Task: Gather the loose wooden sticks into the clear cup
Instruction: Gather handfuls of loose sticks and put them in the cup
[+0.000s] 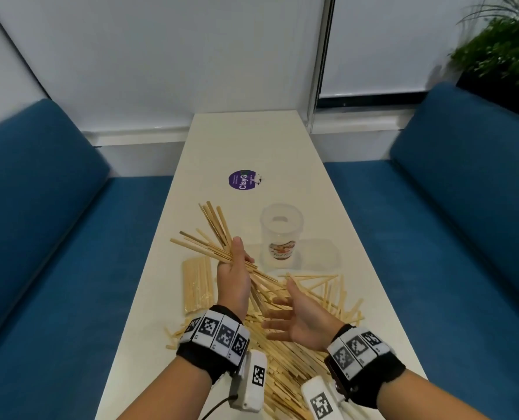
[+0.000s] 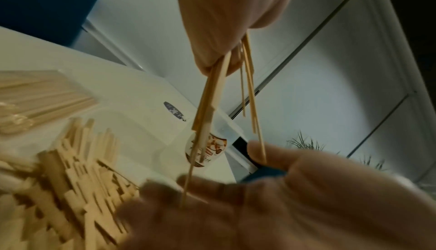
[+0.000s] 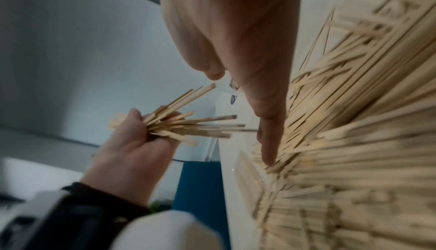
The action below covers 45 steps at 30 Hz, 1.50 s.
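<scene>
Left hand [image 1: 233, 277] is gripping a splayed bundle of sticks [image 1: 212, 234] above the surface [image 1: 285, 153]; right hand [image 1: 297, 319] is hovering open-palmed, holding nothing. Clear cup [image 1: 281, 234] is standing empty just beyond. Best squaring the ends against that palm before tipping in.

Bench [image 1: 246, 140]: I see a long, pale top.
Far centre: purple round sticker [image 1: 242, 181].
Middle right: clear cup [image 1: 281, 234], upright.
Left: packaged sticks [image 1: 198, 285], flat.
Near: loose wooden sticks [image 1: 291, 356], heaped.
</scene>
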Each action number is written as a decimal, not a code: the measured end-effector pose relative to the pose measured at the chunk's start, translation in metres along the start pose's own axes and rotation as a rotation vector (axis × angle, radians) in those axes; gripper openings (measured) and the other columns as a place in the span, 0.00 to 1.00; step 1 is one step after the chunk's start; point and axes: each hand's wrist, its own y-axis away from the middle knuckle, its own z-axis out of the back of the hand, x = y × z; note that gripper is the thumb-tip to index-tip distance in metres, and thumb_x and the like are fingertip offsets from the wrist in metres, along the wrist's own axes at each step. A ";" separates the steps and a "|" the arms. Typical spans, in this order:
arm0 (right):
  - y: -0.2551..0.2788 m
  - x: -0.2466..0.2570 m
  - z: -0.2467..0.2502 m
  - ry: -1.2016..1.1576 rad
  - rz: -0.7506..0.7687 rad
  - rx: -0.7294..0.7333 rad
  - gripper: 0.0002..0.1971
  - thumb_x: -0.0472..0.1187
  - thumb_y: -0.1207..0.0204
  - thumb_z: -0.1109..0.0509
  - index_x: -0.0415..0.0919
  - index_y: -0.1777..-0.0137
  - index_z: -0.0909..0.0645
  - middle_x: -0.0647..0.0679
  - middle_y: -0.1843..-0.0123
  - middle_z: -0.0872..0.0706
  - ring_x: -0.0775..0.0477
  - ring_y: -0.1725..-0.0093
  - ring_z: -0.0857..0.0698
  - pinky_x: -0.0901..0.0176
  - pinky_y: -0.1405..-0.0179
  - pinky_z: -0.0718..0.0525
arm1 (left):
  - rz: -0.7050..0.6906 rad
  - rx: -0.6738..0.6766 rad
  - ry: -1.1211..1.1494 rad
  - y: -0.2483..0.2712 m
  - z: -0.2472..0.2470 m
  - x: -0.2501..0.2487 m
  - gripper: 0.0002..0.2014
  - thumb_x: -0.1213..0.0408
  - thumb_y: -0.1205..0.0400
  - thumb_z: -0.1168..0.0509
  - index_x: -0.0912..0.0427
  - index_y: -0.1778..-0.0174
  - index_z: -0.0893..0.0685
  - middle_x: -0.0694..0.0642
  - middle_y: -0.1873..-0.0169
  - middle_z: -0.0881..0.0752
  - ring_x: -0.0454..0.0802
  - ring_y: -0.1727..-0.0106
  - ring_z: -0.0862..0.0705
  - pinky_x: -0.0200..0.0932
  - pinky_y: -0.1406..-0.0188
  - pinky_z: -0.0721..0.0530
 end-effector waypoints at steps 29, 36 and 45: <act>0.034 0.035 -0.031 0.427 0.705 -0.022 0.29 0.56 0.20 0.41 0.37 0.78 0.24 0.43 0.79 0.20 0.44 0.61 0.09 0.56 0.62 0.14 | 0.251 0.866 -0.157 0.029 0.019 0.020 0.09 0.56 0.20 0.33 0.58 0.52 0.20 0.52 0.68 0.19 0.43 0.67 0.21 0.37 0.62 0.23; 0.046 0.039 -0.051 0.315 0.926 0.025 0.20 0.56 0.28 0.37 0.40 0.72 0.28 0.49 0.83 0.29 0.50 0.79 0.24 0.56 0.65 0.14 | 0.758 0.544 0.528 0.020 0.026 0.032 0.35 0.39 0.20 0.47 0.71 0.48 0.15 0.66 0.54 0.13 0.59 0.54 0.13 0.51 0.49 0.16; 0.033 0.021 -0.052 0.360 0.926 0.037 0.14 0.45 0.33 0.24 0.36 0.63 0.23 0.43 0.73 0.19 0.48 0.70 0.18 0.61 0.65 0.17 | 0.682 0.458 0.685 0.026 0.015 0.013 0.22 0.63 0.14 0.47 0.68 0.60 0.09 0.70 0.58 0.11 0.63 0.56 0.11 0.58 0.55 0.15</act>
